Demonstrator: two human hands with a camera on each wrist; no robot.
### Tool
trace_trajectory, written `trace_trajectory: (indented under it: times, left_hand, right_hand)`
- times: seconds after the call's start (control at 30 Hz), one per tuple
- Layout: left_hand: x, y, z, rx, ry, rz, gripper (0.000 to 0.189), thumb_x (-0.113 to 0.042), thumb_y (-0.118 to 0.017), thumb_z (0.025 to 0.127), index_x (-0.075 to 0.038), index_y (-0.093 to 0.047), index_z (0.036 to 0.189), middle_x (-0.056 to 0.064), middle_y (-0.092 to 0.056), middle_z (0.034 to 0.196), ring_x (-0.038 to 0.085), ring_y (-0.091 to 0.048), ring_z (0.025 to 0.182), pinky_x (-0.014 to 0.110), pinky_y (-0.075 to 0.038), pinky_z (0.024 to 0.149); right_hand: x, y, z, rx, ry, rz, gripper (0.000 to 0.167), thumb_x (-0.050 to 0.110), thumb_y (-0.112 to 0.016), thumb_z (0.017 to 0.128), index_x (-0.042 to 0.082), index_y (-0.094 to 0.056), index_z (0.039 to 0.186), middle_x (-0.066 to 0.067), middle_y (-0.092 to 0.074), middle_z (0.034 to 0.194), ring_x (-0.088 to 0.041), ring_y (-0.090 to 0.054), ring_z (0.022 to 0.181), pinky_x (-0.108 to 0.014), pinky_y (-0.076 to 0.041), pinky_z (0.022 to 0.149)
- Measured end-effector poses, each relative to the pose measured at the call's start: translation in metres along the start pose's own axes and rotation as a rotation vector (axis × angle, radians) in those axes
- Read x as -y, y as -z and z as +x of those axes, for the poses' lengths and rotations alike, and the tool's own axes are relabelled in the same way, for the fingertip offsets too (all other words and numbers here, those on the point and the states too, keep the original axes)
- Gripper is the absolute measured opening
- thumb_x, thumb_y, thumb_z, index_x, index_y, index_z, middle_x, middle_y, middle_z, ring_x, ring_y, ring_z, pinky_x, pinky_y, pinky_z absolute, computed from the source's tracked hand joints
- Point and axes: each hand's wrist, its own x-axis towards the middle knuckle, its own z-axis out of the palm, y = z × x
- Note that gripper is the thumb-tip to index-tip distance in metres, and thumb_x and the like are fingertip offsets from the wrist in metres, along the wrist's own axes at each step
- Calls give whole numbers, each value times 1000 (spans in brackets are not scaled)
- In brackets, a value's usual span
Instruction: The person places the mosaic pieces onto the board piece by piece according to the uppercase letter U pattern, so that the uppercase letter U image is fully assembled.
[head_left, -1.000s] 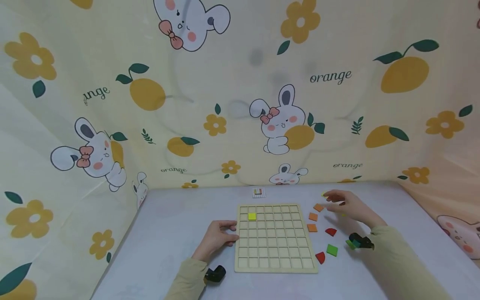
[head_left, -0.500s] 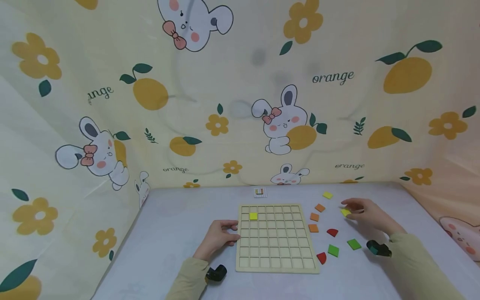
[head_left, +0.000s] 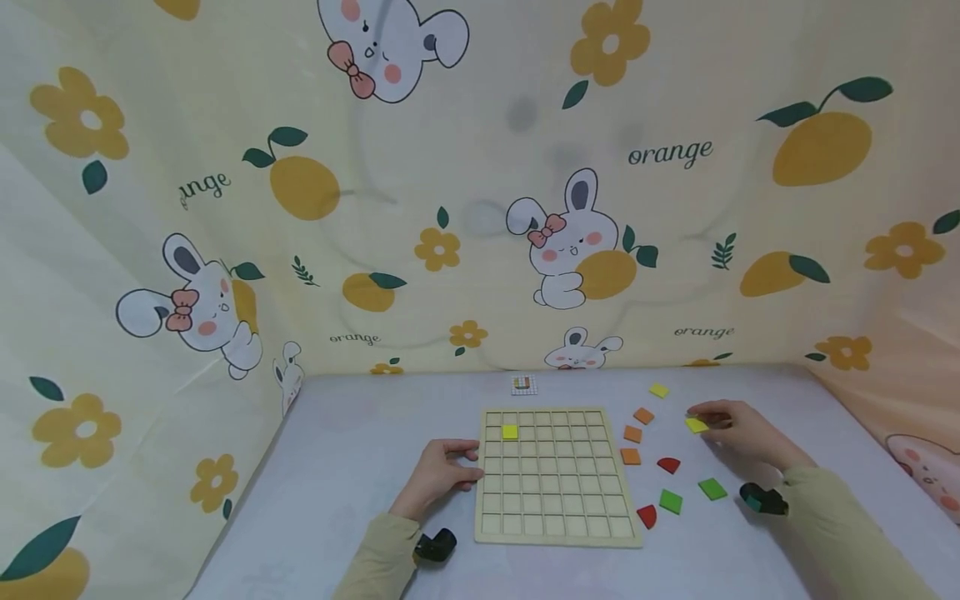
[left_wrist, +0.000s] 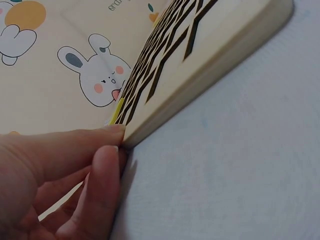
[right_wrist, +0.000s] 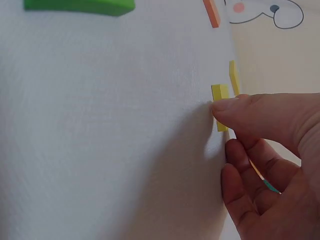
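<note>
Head view, gridded board [head_left: 558, 484], pinched square tile [head_left: 696, 426]

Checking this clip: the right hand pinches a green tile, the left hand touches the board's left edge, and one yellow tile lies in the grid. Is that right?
Not quite: the right hand pinches a yellow piece, not a green one, as the right wrist view shows. The left hand touches the left edge of the board, and one yellow tile lies in the grid.
</note>
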Motion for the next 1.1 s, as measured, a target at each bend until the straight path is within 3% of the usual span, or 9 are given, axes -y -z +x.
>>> trace_trajectory:
  times: [0.67, 1.1]
  left_hand:
    - [4, -1, 1, -5, -4, 6, 50, 3, -79, 72, -1, -64, 120, 6, -62, 94, 11, -60, 59, 28, -56, 56]
    - [4, 1, 2, 0, -3, 6, 51, 1, -80, 72, -1, -64, 120, 6, -62, 94, 11, -60, 59, 29, -56, 56]
  right_hand:
    - [2, 4, 0, 14, -8, -21, 32, 4, -66, 88, -5, -62, 118, -19, -62, 111, -29, -55, 96, -39, -52, 81]
    - [-4, -2, 4, -44, -40, -38, 34, 15, -72, 86, -2, -65, 114, -14, -63, 107, -27, -54, 93, -38, -52, 80]
